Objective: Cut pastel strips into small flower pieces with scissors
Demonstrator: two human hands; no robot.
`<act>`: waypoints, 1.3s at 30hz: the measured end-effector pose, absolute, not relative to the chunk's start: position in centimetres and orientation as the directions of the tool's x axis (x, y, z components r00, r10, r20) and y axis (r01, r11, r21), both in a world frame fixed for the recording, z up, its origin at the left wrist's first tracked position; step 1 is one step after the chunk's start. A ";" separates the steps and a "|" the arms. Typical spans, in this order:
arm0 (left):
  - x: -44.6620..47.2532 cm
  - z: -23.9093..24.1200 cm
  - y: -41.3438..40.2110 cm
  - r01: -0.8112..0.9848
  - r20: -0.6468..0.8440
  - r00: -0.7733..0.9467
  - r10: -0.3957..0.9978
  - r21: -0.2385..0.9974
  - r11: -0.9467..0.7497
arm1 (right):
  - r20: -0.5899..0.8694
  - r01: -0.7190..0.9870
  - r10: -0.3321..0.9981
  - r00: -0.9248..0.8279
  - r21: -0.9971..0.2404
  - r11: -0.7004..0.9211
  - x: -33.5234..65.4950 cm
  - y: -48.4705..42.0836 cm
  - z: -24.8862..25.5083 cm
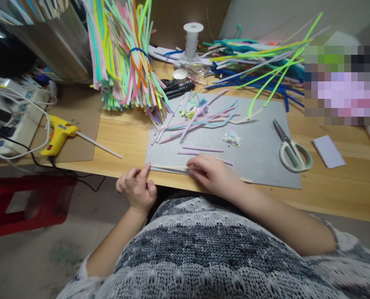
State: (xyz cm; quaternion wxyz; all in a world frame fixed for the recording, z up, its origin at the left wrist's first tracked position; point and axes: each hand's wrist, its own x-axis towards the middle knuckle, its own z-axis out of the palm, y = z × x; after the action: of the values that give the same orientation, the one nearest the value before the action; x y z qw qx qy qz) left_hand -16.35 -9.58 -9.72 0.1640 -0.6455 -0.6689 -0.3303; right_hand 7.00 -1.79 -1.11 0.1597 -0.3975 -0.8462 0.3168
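Both hands busy: left hand (137, 189) pinches the left end of a thin pale stick (169, 168), right hand (211, 174) clamps its right end. The stick lies along the near edge of the mat (259, 174), at the near edge of the counter (343, 187). Scissors (292, 151) sit at the mat's right edge.

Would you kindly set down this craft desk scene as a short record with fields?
Left hand: fingers pinch one end of a pale strip
Right hand: fingers cover the strip's other end; grip unclear
Strip position: along the near edge of the grey mat
On mat: loose pipe cleaners, scissors at right
Left of mat: yellow glue gun
Behind: pipe cleaner bundle, white spool
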 end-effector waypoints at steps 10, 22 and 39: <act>-16.3 -9.7 -9.5 0.973 0.652 -0.106 0.751 0.225 -0.059 | 0.082 0.502 0.725 -0.684 -0.668 0.550 7.6 -1.8 -1.7; -16.2 -9.6 -9.5 0.975 0.650 -0.111 0.752 0.219 -0.046 | 0.031 0.531 0.667 -0.745 -0.579 0.619 7.7 -1.4 -1.7; -16.2 -9.7 -9.4 0.974 0.662 -0.112 0.741 0.220 -0.049 | -0.049 0.535 0.623 -0.781 -0.569 0.625 7.7 -0.9 -1.0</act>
State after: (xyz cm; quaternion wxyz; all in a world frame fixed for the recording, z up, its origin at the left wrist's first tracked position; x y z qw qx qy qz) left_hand -16.19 -9.40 -9.73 0.1746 -0.6431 -0.6669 -0.3334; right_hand 7.69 -0.94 -1.00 0.0763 -0.3221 -0.8982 0.2893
